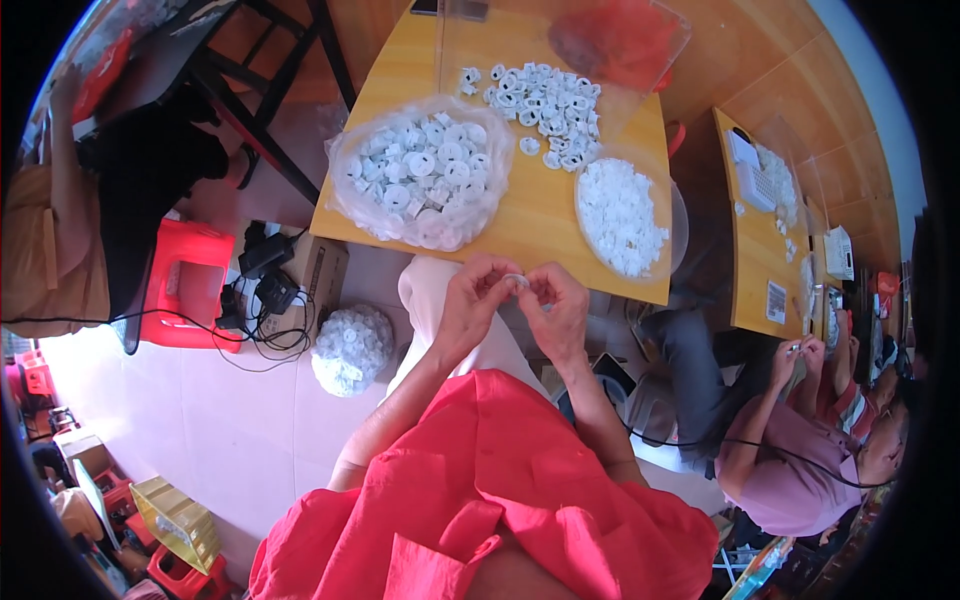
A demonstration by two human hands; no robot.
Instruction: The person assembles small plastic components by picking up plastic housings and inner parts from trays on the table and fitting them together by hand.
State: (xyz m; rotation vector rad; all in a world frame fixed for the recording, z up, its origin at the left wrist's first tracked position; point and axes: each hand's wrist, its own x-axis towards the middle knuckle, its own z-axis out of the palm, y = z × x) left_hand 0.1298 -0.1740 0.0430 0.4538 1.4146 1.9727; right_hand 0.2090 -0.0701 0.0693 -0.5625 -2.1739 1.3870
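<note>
Above my lap, just off the table's near edge, my left hand (479, 302) and my right hand (553, 305) meet fingertip to fingertip. Pinched between them is a small white plastic ring part (516, 280), mostly covered by the fingers. A clear plastic bag (343, 190) full of round white plastic parts (421, 163) rests on the wooden table (530, 235) at the left. To the right stands a shallow oval tray (640, 272) heaped with tiny white pieces (620, 215). Beyond these, a loose pile of white rings with dark centres (548, 105) spreads over the table.
A clear panel (610, 50) stands at the table's far side, with something red behind it. On the floor at left are a filled bag (352, 350), black adapters with cables (268, 275) and a red stool (180, 290). Co-workers sit left and right; one (790, 465) handles a small part.
</note>
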